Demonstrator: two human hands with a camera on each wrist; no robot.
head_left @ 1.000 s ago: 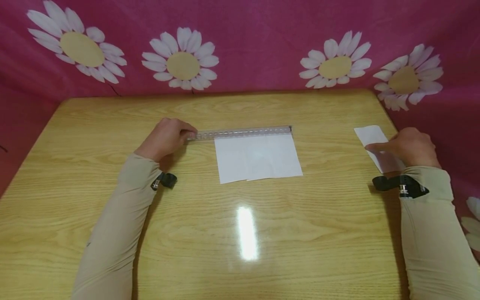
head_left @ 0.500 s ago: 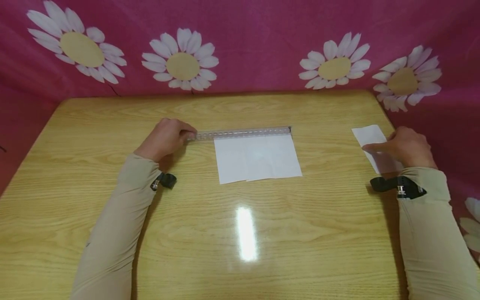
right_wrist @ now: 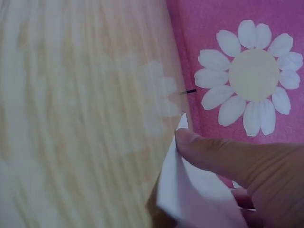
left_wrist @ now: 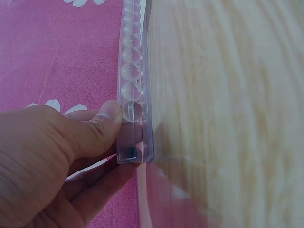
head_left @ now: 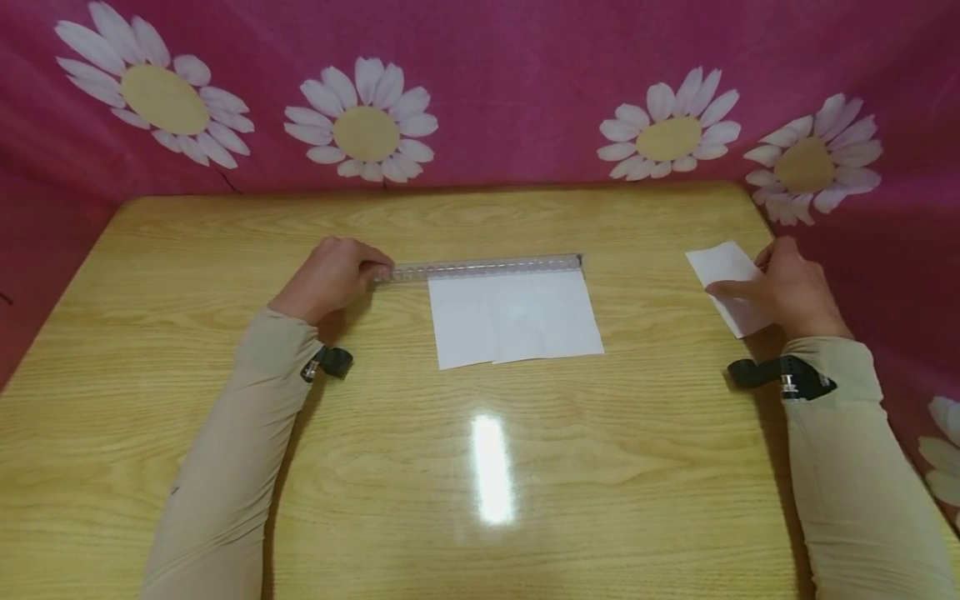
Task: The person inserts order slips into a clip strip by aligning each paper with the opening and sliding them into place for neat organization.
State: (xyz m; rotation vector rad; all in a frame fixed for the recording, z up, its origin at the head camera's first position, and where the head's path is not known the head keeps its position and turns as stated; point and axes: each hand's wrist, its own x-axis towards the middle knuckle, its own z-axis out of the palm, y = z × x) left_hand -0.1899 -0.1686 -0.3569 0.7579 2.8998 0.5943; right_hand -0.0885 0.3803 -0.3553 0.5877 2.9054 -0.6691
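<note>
A clear plastic ruler with a row of round bubble shapes lies across the far edge of a white paper sheet on the table. My left hand pinches the ruler's left end; in the left wrist view the thumb of that hand presses on the transparent end. Over at the right, my right hand holds a smaller white paper strip between thumb and fingers. The right wrist view shows the strip bent and slightly raised, with the fingers beneath it partly hidden.
The wood-grain table ends at a pink cloth with large daisies, behind and at the sides. A bright light reflection lies on the near tabletop. Dark straps sit on both wrists.
My right hand has moved left and a little away from me, carrying the small paper strip with it. The left hand, ruler and larger sheet stay in place.
</note>
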